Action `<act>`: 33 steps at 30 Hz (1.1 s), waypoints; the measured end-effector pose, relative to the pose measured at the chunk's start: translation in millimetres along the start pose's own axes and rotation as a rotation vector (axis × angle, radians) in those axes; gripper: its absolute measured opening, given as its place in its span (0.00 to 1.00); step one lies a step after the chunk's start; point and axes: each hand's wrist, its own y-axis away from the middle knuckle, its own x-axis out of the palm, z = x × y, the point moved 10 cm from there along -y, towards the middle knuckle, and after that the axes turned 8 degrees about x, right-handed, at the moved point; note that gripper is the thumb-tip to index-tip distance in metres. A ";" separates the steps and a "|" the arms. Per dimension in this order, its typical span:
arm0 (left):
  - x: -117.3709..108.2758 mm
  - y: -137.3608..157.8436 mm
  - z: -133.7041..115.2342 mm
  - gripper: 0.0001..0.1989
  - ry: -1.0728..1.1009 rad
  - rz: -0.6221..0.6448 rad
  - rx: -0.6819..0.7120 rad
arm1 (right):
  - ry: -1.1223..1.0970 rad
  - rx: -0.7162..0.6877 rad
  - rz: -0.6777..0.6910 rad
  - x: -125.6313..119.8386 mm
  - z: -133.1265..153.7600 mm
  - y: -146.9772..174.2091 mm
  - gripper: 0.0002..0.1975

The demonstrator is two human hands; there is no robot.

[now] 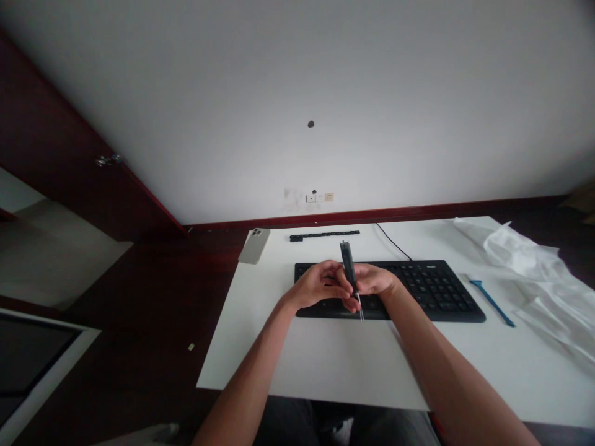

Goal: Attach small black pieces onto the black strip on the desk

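Observation:
A black keyboard (432,290) lies on the white table (325,359). Both my hands hover over its left half. My right hand (374,282) grips a dark slim tool (346,263) with thin metal prongs pointing down toward the keys. My left hand (318,285) has curled fingers touching the tool's lower part; the hands hide the keys beneath them.
A phone (255,245) lies face down at the table's far left corner. A black strip (324,235) lies behind the keyboard, whose cable (393,243) runs to the far edge. A blue tool (491,301) and crumpled clear plastic (534,272) lie on the right.

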 end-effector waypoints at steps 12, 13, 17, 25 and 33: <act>-2.3 0.0 1.0 0.30 -0.058 -0.026 0.014 | 0.026 -0.008 0.027 5.4 2.3 -0.1 0.17; -2.1 0.1 1.8 0.31 -0.059 -0.021 0.008 | 0.031 0.002 0.041 7.0 1.4 -0.4 0.18; 6.4 0.8 -4.6 0.18 -0.066 0.070 0.026 | 0.058 0.014 0.057 8.5 -0.5 0.0 0.17; 1.8 0.2 -5.9 0.22 -0.049 0.022 0.061 | 0.014 -0.049 0.022 -1.5 3.4 4.1 0.15; 13.3 3.0 -8.1 0.16 -0.003 0.128 0.024 | 0.029 -0.027 0.079 7.9 2.0 1.7 0.15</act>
